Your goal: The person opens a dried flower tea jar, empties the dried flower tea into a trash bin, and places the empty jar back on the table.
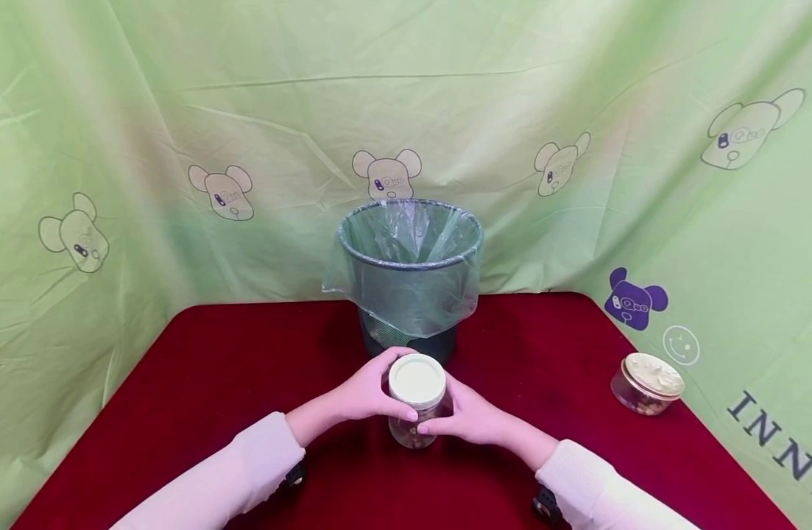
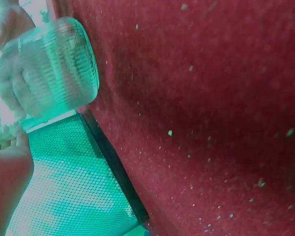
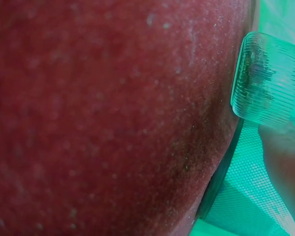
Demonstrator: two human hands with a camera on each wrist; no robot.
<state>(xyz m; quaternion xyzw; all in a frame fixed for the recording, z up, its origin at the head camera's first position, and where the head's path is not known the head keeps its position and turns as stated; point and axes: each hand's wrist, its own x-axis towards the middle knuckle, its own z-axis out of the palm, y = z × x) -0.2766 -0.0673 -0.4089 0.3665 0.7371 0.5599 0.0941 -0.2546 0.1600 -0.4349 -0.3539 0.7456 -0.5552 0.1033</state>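
Observation:
A clear ribbed jar with a pale round lid is upright at the middle of the table in the head view. My left hand curves round its left side, the thumb across the front. From the right, my right hand grips the jar too, its thumb close to the left one. Both wrist views show the ribbed wall of the jar, with dark bits visible inside the jar in the right one. Whether its base touches the cloth I cannot tell.
Right behind the jar stands a mesh bin lined with a translucent bag. A shorter lidded jar sits near the right edge of the red-covered table. A green printed curtain surrounds the back and sides.

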